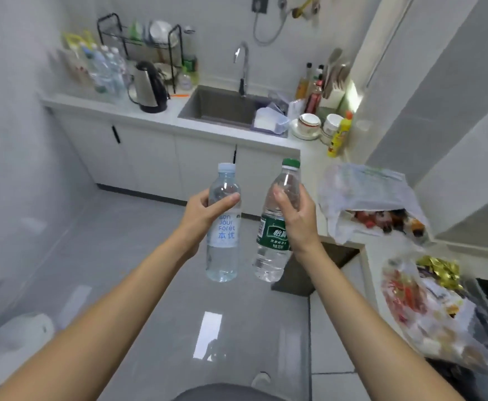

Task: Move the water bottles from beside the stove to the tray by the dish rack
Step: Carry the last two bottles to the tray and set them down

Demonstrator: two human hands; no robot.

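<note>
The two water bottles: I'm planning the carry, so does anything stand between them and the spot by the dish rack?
Mostly open floor lies between. The left hand holds the blue-capped clear bottle, the right hand the green-labelled bottle. Near the black wire dish rack, a steel electric kettle stands beside the clustered bottles.

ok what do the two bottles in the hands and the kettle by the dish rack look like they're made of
Blue-capped bottle: clear, glossy thin plastic by the look; the floor shows through it, pale printed label.
Green-capped bottle: also clear plastic with ribbed lower walls and a green wrap label.
Kettle: body looks like brushed metal with a dull sheen; handle, lid and base look like black plastic, though blur leaves that open.
</note>
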